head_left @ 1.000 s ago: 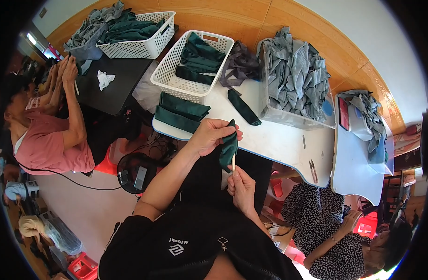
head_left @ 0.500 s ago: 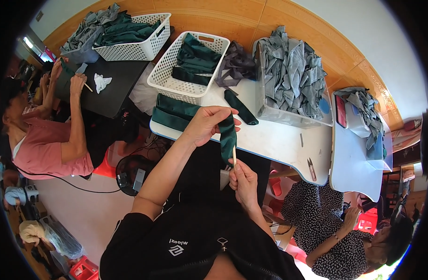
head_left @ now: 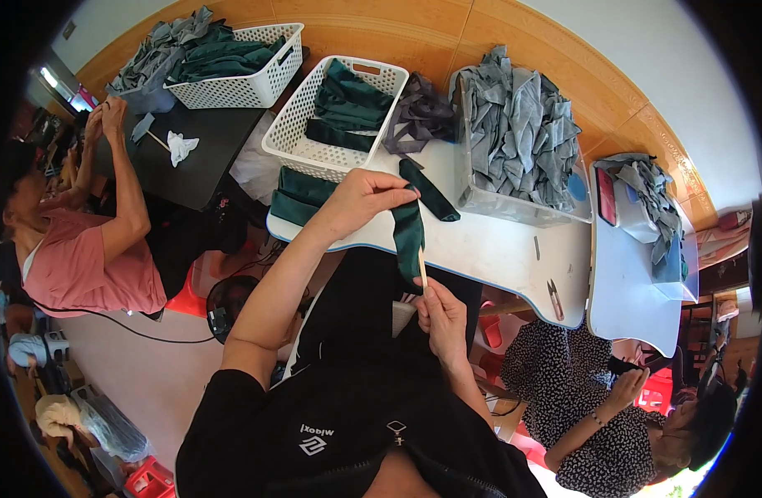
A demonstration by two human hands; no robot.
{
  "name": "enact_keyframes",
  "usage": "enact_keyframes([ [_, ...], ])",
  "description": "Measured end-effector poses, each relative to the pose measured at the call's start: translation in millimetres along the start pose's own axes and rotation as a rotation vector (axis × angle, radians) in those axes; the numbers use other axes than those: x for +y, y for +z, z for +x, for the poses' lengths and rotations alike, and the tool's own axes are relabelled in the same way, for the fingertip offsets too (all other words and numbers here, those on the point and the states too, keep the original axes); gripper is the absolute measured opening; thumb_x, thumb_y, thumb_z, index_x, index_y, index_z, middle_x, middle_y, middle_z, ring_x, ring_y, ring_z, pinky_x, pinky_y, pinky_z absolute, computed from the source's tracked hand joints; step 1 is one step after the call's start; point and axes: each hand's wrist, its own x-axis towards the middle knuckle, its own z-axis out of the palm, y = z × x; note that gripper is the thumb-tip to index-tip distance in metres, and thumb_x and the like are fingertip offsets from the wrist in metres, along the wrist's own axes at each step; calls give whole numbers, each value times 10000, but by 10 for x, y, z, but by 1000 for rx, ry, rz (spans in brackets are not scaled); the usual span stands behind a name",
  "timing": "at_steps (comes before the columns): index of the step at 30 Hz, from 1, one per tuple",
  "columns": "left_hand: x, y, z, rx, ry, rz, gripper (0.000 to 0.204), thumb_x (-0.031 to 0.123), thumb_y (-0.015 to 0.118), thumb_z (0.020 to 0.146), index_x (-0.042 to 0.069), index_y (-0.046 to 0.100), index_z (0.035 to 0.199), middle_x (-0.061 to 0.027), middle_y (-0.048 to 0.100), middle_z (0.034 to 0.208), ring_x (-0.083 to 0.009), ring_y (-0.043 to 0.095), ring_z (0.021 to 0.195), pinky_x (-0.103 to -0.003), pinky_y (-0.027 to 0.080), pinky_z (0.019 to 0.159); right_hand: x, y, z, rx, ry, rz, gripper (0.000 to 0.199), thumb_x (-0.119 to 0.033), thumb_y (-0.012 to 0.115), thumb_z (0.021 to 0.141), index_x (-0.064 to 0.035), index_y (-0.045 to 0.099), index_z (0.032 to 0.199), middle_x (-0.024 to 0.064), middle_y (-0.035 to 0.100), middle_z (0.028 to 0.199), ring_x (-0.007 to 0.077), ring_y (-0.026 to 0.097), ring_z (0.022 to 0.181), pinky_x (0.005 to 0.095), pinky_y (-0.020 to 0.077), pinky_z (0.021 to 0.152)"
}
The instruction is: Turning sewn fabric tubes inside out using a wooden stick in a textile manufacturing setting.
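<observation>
Between my hands hangs a dark green velvet fabric strip (head_left: 408, 236), held over the table's front edge. My left hand (head_left: 357, 203) pinches its upper end between thumb and fingers. Below it, my right hand (head_left: 441, 322) is closed around a thin pale stick (head_left: 422, 267), which runs up along the strip's lower end. Whether the stick sits inside the fabric or just against it, I cannot tell. Beyond my left hand, another green velvet strip (head_left: 429, 191) lies on the white table (head_left: 489, 249). Folded green fabric (head_left: 298, 197) rests left of my left wrist.
A white basket (head_left: 285, 149) with green pieces stands behind my hands. Grey fabric fills a clear bin (head_left: 514, 212) to its right. Small snips (head_left: 555, 300) lie near the right table edge. One co-worker (head_left: 98, 257) sits left, another (head_left: 601, 415) right.
My left hand has risen slightly with the strip's top, and the strip hangs straighter. My right hand has shifted slightly right and down. The left co-worker's hands have lifted away from a stick on the black table.
</observation>
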Motion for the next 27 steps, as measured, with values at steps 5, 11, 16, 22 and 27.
enact_keyframes([
  [5, 497, 111, -72, 46, 205, 218, 218, 115, 947, 1165, -33, 984, 1320, -79, 926, 1161, -191, 868, 1098, -338, 671, 975, 85, -71, -53, 14, 99, 30, 376, -269, 672, 1404, -45, 843, 1654, -64, 578, 907, 27, 408, 696, 242, 291, 604],
  [11, 366, 598, -394, -5, 870, 730, 201, 185, 1006, 1036, 36, 919, 1139, -71, 815, 1055, -288, 813, 1010, -447, 667, 907, 236, -215, 164, 16, 216, 164, 368, -289, 705, 1388, -71, 856, 1644, -68, 603, 905, 30, 415, 679, 241, 271, 581],
  [16, 9, 841, -879, -156, 956, 840, 270, 137, 1014, 983, 6, 913, 1196, -76, 817, 1077, -272, 830, 1018, -431, 679, 894, 445, -337, 370, -88, 175, 251, 369, -279, 718, 1383, -59, 866, 1639, -26, 760, 1006, 40, 590, 762, 236, 434, 630],
  [22, -273, 810, -1189, -111, 979, 760, 395, 195, 1065, 955, 0, 918, 1266, -89, 807, 1124, -285, 802, 1059, -440, 684, 950, 487, -41, 361, 22, -122, -114, 372, -219, 728, 1376, -35, 861, 1671, 91, 927, 1408, 105, 810, 1236, 292, 650, 1073],
  [27, 61, 465, -1356, 282, 801, 548, 527, 279, 1154, 898, 26, 949, 1312, -102, 814, 1257, -350, 785, 1165, -521, 661, 1048, 273, 48, 166, -15, -98, -188, 366, -211, 695, 1392, -20, 858, 1658, -21, 745, 1021, 40, 615, 870, 245, 474, 747],
])
